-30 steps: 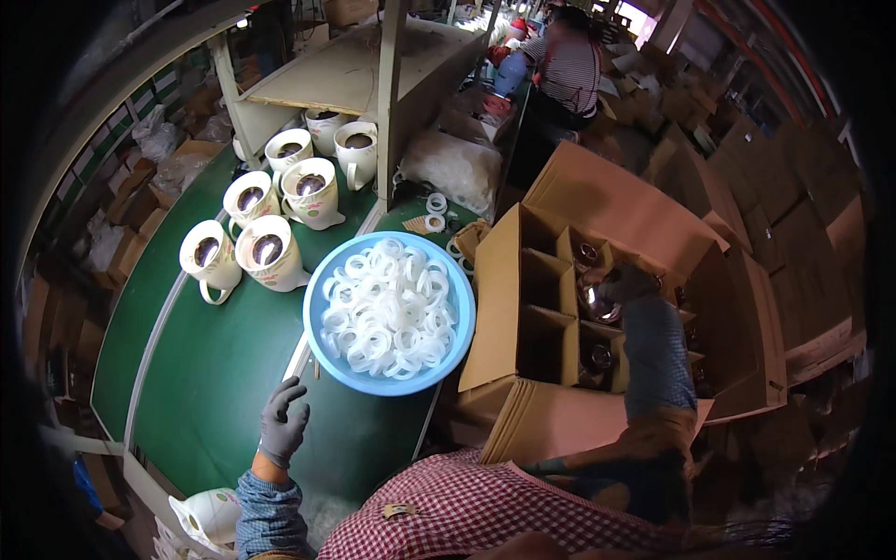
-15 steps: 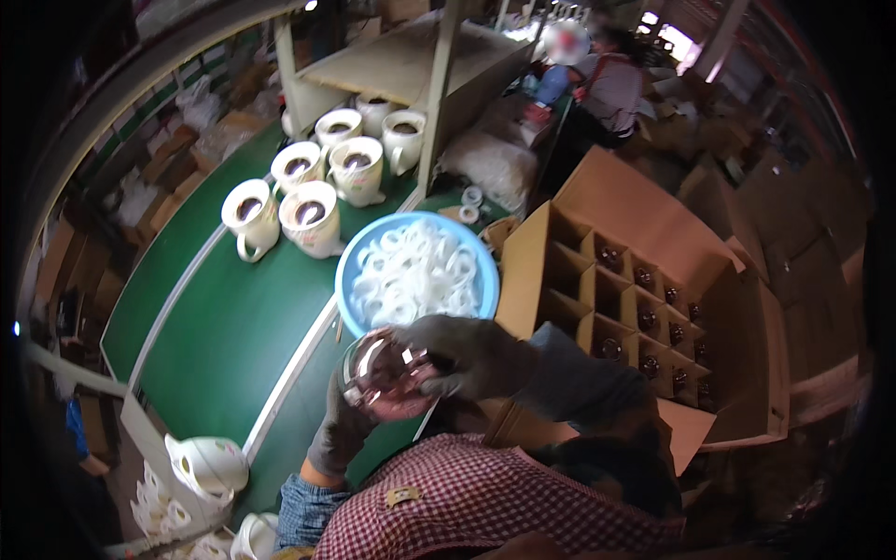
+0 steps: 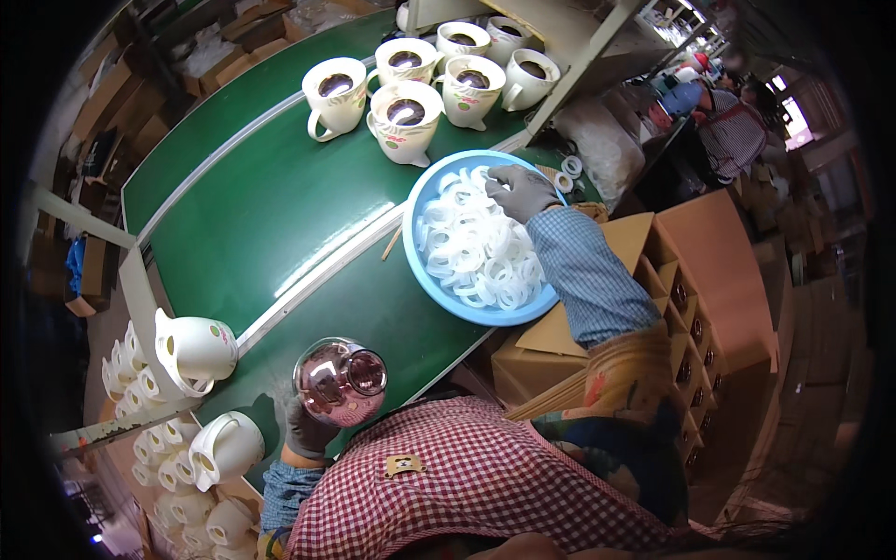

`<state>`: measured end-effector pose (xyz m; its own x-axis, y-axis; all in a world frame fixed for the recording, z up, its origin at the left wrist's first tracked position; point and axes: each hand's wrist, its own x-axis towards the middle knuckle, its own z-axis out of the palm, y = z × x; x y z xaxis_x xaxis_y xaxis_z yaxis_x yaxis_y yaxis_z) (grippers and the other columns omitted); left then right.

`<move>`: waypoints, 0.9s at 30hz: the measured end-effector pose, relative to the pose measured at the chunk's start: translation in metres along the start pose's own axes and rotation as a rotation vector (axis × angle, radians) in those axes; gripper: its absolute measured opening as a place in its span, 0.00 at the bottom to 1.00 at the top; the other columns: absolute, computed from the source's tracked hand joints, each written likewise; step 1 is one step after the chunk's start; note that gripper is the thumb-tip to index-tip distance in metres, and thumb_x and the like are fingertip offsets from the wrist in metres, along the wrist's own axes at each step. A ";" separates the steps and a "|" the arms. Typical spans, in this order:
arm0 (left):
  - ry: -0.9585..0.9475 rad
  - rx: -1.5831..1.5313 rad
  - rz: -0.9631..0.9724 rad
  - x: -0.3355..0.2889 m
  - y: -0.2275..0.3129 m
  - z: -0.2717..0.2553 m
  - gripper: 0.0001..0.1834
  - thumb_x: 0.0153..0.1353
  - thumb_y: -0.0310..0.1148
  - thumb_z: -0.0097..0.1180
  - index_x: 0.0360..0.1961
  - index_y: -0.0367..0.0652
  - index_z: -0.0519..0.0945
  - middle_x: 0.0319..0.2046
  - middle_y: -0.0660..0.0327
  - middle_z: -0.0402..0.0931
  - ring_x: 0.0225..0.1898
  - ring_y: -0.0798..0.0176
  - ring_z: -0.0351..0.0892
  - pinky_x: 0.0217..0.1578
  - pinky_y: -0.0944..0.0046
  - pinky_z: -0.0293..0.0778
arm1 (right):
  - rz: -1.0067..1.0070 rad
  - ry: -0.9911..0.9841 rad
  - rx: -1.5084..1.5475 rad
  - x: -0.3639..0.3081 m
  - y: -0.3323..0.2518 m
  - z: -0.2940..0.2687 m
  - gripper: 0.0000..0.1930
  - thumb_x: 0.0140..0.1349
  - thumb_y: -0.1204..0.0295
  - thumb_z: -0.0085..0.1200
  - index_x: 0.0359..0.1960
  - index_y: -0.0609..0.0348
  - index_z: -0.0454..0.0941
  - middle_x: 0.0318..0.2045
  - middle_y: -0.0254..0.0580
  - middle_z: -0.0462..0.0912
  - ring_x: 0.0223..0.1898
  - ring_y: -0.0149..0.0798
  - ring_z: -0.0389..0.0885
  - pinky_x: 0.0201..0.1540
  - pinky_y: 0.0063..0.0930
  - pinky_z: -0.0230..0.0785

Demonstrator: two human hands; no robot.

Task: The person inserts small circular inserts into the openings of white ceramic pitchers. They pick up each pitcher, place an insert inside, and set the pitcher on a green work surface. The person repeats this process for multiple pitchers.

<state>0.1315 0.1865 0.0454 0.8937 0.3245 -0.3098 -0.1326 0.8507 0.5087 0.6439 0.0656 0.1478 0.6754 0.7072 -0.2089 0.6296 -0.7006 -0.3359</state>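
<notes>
White jug (image 3: 229, 450), then left hand (image 3: 308, 431) wrapped round a pinkish glass flask (image 3: 323, 390) over the green bench (image 3: 425, 341), axis tilted, mouth rightward; right hand (image 3: 523, 193) bends over white rings (image 3: 476, 241) in a blue basin (image 3: 493, 318), hold unclear; carton (image 3: 530, 371) alongside

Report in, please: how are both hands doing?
Left hand holding pinkish glass globe. Right hand over blue basin, fingers at whitish rings. Nothing visibly in the way.

Left grip (image 3: 312, 429) low and cupped, right grip (image 3: 525, 193) outstretched, fingers (image 3: 501, 177) bent, forearm (image 3: 593, 275) angled leftward.
</notes>
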 end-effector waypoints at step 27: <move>-0.129 0.006 0.195 -0.001 0.046 0.078 0.44 0.62 0.57 0.59 0.73 0.43 0.63 0.70 0.48 0.67 0.68 0.42 0.70 0.67 0.37 0.69 | -0.315 -0.425 1.196 -0.101 -0.151 0.041 0.14 0.72 0.65 0.59 0.51 0.62 0.81 0.32 0.42 0.87 0.28 0.35 0.84 0.29 0.28 0.76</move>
<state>0.1578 0.1930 0.1317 0.8988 0.4268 -0.0999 -0.3062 0.7744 0.5536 0.4655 0.1037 0.1821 0.2509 0.9530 -0.1698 -0.1398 -0.1379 -0.9805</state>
